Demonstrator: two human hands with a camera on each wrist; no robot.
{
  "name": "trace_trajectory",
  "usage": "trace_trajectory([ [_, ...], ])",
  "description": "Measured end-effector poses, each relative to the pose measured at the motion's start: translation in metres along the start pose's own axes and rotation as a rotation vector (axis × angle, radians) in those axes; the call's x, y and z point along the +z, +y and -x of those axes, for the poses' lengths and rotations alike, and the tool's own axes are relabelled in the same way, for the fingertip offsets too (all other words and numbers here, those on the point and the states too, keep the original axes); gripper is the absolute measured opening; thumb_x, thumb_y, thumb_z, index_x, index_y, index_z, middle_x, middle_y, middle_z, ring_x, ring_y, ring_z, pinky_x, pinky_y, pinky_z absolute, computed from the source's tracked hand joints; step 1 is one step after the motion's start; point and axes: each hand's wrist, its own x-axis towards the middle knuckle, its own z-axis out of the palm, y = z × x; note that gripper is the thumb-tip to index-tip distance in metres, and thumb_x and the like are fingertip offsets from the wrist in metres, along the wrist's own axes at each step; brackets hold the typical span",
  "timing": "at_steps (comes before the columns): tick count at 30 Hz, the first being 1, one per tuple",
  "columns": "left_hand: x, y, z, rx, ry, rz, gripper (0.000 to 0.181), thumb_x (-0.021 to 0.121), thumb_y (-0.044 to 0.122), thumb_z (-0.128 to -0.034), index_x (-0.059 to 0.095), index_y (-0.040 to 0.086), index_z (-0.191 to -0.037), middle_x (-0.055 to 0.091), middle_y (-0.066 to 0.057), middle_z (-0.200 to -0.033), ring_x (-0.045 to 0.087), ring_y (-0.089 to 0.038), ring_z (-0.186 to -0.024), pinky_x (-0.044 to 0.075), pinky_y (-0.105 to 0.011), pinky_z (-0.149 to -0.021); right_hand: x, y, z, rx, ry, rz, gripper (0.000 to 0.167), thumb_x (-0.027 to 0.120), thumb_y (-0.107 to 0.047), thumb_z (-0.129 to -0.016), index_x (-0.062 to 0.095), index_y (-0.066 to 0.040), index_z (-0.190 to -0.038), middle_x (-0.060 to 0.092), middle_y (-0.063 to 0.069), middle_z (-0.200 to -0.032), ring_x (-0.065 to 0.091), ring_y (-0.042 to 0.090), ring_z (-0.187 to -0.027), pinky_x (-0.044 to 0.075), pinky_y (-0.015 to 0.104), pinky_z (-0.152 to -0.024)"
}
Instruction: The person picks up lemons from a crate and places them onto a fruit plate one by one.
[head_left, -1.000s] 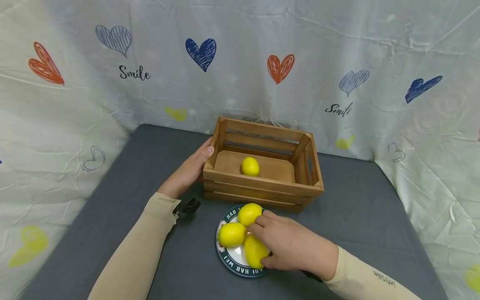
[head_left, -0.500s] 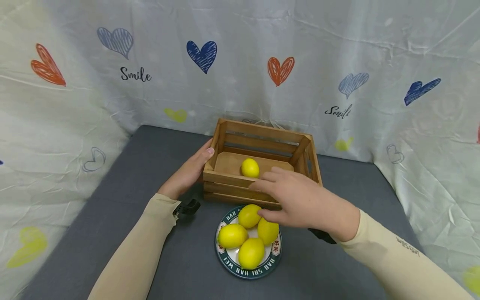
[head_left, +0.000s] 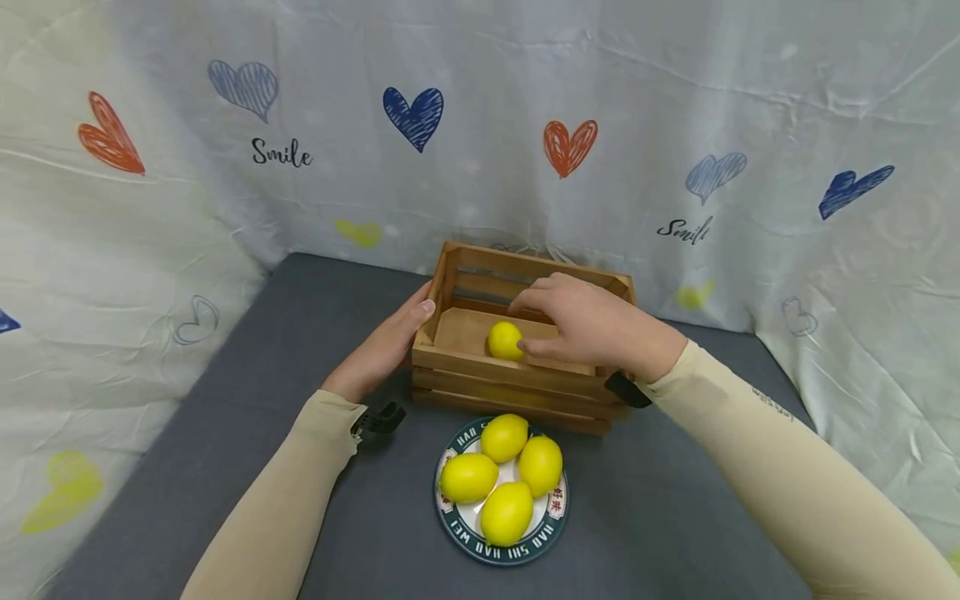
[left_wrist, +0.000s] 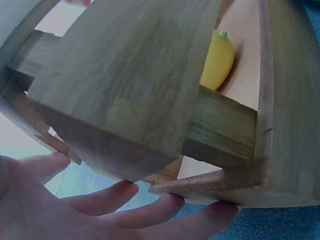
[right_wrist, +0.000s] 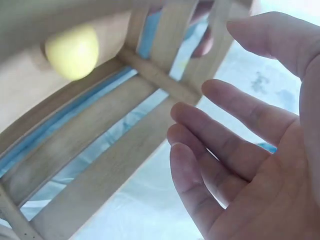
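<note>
One yellow lemon [head_left: 504, 341] lies on the floor of a slatted wooden crate [head_left: 517, 367]. My right hand [head_left: 585, 321] hovers over the crate beside it, thumb and fingers spread. In the right wrist view, that hand [right_wrist: 260, 170] holds nothing, and the lemon [right_wrist: 73, 52] is apart from it. Against the crate's left end rests my left hand [head_left: 382, 346], its extended fingertips touching the wood in the left wrist view. Several more lemons [head_left: 506, 512] sit on a round plate [head_left: 551, 533] in front of the crate.
A dark grey cloth covers the table [head_left: 360, 525]. Behind it hangs a white curtain [head_left: 487, 75] printed with hearts and words. The crate stands near the table's back edge, with the plate just in front of it.
My right hand has left the lemons on the plate and moved up and forward over the crate. One lemon it hid on the plate is now visible. My left hand stays at the crate.
</note>
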Motion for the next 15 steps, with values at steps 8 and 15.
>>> trace_trajectory([
  [8, -0.001, 0.002, 0.0, 0.021, 0.0, -0.003, 0.079, 0.034, 0.071, -0.1107, 0.005, 0.037, -0.175, 0.003, 0.007, -0.183, 0.004, -0.028, -0.171, 0.012, -0.068, -0.134, 0.006, 0.024, -0.032, 0.057, -0.07, -0.017, 0.053, 0.079, -0.035, -0.1, 0.068, -0.01, -0.145, 0.071, 0.009, -0.141, 0.065, 0.032, -0.13, 0.052, 0.053, -0.113],
  [15, 0.0, 0.003, 0.001, 0.019, 0.01, -0.011, 0.072, 0.033, 0.063, -0.1143, 0.007, 0.035, -0.175, 0.005, 0.006, -0.184, 0.005, -0.028, -0.171, 0.009, -0.067, -0.135, 0.024, 0.042, -0.054, 0.109, -0.18, -0.067, 0.063, 0.076, -0.035, -0.101, 0.06, -0.006, -0.154, 0.063, 0.016, -0.153, 0.062, 0.035, -0.139, 0.052, 0.053, -0.116],
])
